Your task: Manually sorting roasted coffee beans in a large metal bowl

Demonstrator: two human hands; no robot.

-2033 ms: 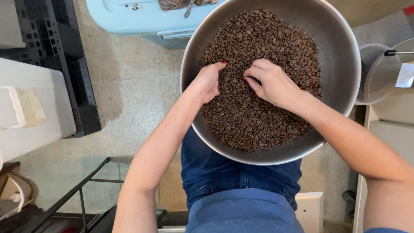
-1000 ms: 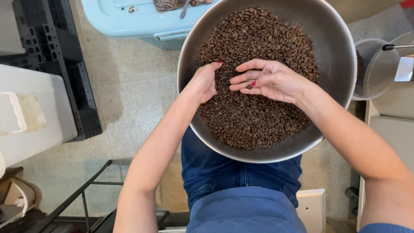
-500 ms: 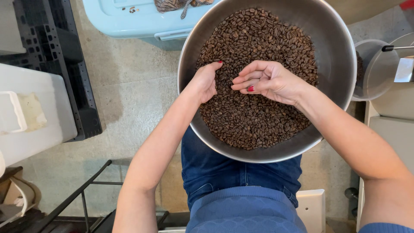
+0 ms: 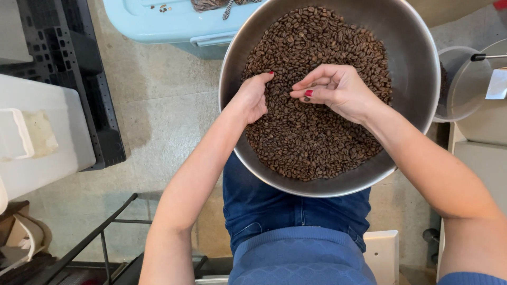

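The right hand (image 4: pixel 338 89) had drawn its fingers in since a second earlier, when they lay spread flat over the heap with a single bean resting on them; now the thumb and forefinger were pinched together just above the dark-brown roasted coffee beans (image 4: pixel 317 126), the other fingers curled loosely behind — and a small dark speck showed at the pinch, though whether it was a bean actually held or one lying on the heap beneath could not be told. The hand also sat a little higher in the view than half a second before. The left hand (image 4: pixel 252 97) had hardly moved across all the frames: it rested at the left edge of the heap, fingers bent and dug lightly into the beans, cupped rather than clenched, holding nothing that could be made out. The beans filled the large round stainless-steel bowl (image 4: pixel 422 68), which rested on the person's blue-denim lap (image 4: pixel 274 206) (the bowl itself had kept its place). Judging by that closing pinch, the work in hand looked like picking single beans out of the mass — one bean singled out and lifted clear. Near the bowl's right rim stood a clear plastic container (image 4: pixel 459 84); beyond its far edge lay a pale-blue plastic lid (image 4: pixel 163 24) on the concrete floor (image 4: pixel 163 126).
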